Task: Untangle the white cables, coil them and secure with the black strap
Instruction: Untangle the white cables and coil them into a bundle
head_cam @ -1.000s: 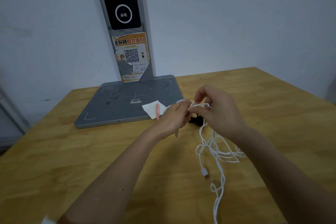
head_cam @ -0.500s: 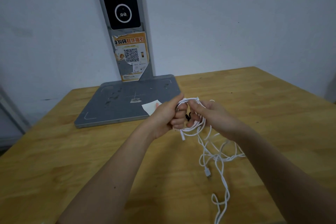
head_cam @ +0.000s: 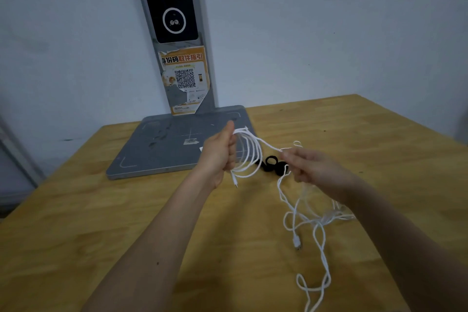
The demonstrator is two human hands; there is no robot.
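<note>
Left hand (head_cam: 219,153) fingers curled tight around coiled loops of white cables (head_cam: 249,153), right hand (head_cam: 312,167) pinching the strand, loose tangle trailing on bench (head_cam: 101,210), black strap (head_cam: 272,164) lying between hands

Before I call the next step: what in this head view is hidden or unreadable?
- Black strap: partly behind the coil and right hand.
- Loose white cable: runs off the bottom edge; how many cables, unclear.
- Coil's held part: covered by left hand.
- Plug: too small to tell its type.
</note>
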